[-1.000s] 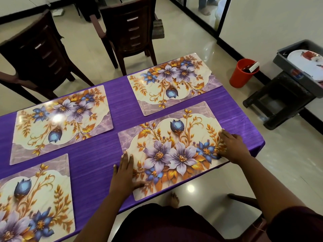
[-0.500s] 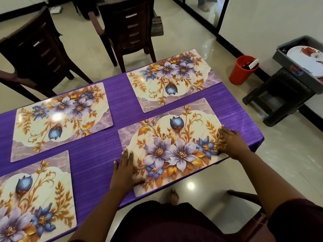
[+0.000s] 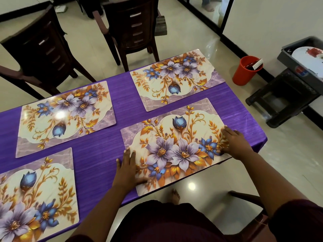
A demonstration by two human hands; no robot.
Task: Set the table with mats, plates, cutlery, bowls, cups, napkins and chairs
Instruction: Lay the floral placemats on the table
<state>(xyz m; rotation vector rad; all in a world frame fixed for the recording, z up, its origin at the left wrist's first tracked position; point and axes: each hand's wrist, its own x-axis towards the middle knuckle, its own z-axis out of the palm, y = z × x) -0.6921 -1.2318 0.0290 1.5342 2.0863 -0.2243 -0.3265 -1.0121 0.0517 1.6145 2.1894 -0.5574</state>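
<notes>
Several floral place mats lie on the purple tablecloth (image 3: pixel 108 142). The near right mat (image 3: pixel 174 145) sits at the table's front edge, its near corner overhanging a little. My left hand (image 3: pixel 126 169) lies flat on the mat's left edge, fingers straight, thumb on the mat. My right hand (image 3: pixel 233 142) presses on its right end with fingers spread. Other mats lie at far right (image 3: pixel 176 79), far left (image 3: pixel 64 116) and near left (image 3: pixel 36 193). White plates (image 3: pixel 309 62) sit in a dark crate (image 3: pixel 286 55) at the right.
Two dark brown chairs (image 3: pixel 132 27) (image 3: pixel 42 55) stand off the table's far side. A red bucket (image 3: pixel 246 70) stands on the floor near the wall. The crate rests on a black stool (image 3: pixel 283 100). A chair's edge (image 3: pixel 248 198) shows beside my right arm.
Both hands stay on the near right mat's ends; the mat and hands have barely shifted, and the view has tilted slightly.
</notes>
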